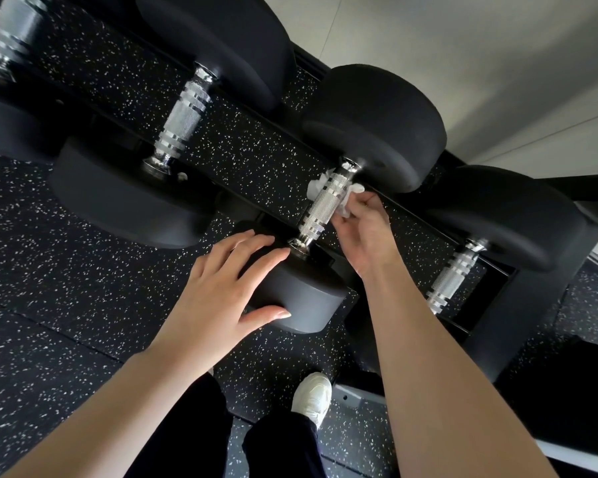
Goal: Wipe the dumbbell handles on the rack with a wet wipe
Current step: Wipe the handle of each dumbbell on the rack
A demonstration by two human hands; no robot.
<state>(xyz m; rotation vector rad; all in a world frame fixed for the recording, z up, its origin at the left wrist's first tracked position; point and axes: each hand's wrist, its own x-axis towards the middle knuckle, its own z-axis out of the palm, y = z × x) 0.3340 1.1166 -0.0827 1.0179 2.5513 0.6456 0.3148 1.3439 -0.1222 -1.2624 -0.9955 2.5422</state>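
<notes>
Right hand: the right hand (363, 232) pinches a white wet wipe (346, 198) passed under the knurled chrome handle (325, 201).
Left hand: the left hand (221, 291) rests flat, fingers straight, on the near black head (308, 298).
Dumbbell: lies across the black rack (497, 305), between neighbouring dumbbells.
Below: speckled rubber floor (49, 305), white shoe (313, 396).

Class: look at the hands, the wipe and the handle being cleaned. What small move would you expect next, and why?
Probably the right hand slides the wet wipe down the handle toward the near weight head. The wipe sits bunched behind the handle's far end, its near part is bare, and the left hand rests on that head.
</notes>
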